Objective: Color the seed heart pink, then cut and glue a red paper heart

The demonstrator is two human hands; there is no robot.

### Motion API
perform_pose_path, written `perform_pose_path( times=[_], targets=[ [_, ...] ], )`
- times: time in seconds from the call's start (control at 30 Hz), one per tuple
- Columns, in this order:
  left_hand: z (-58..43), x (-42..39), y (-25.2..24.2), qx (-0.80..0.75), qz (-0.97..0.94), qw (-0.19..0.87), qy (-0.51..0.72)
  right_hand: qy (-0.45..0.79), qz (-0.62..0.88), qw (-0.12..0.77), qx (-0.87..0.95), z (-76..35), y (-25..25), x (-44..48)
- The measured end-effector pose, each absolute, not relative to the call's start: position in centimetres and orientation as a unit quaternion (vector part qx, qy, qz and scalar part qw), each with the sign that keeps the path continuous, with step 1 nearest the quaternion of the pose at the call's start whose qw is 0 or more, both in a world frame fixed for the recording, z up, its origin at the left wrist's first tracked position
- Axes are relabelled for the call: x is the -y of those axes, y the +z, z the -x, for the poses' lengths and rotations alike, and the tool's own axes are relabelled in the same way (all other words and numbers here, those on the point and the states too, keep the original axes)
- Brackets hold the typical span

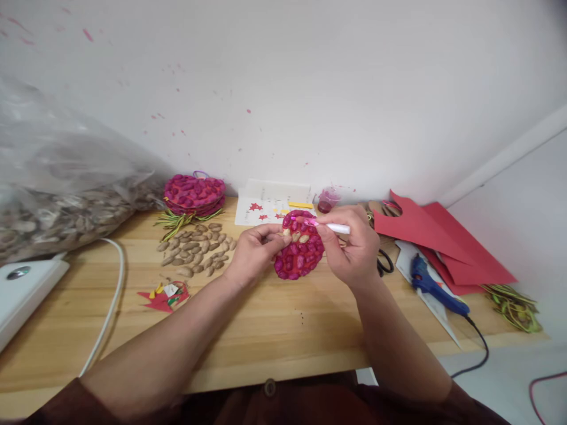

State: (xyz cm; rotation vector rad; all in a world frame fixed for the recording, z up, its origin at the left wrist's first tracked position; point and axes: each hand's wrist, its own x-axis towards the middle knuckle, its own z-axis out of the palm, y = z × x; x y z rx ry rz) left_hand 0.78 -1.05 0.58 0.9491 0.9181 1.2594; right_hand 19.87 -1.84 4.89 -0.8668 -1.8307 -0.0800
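My left hand (pixel 261 248) pinches the left edge of a round red piece covered with peanut shells (pixel 297 261). Most of its shells are painted magenta; a few near the middle are pale and bare. Between the thumb and fingers of my right hand (pixel 352 242) is a white-handled paintbrush (pixel 337 228), closed in a pen-like grip. The pink brush tip lies over the upper part of the piece, seemingly touching the shells. Behind it stands a small clear cup of magenta paint (pixel 326 202).
Loose peanuts (pixel 195 248) and a stack of magenta peanut discs (pixel 195 193) lie left. A bag of peanuts (pixel 66 218) and a white cable (pixel 119 283) are farther left. At right are a blue glue gun (pixel 436 287), red paper (pixel 460 248) and black-handled scissors (pixel 386 261).
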Motion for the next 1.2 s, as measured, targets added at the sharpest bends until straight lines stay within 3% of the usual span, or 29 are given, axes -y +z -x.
perform_pose_path(
  times=[0.57,1.2],
  targets=[
    [-0.61,1.09,0.69,-0.410,-0.454,0.568,0.550,-0.052,0.357,0.536,0.763,-19.72,5.16,2.04],
    [-0.64,1.00,0.47,-0.389,-0.380,0.650,0.531,-0.042,0.367,0.535,0.760,-19.65,4.67,1.64]
  ],
)
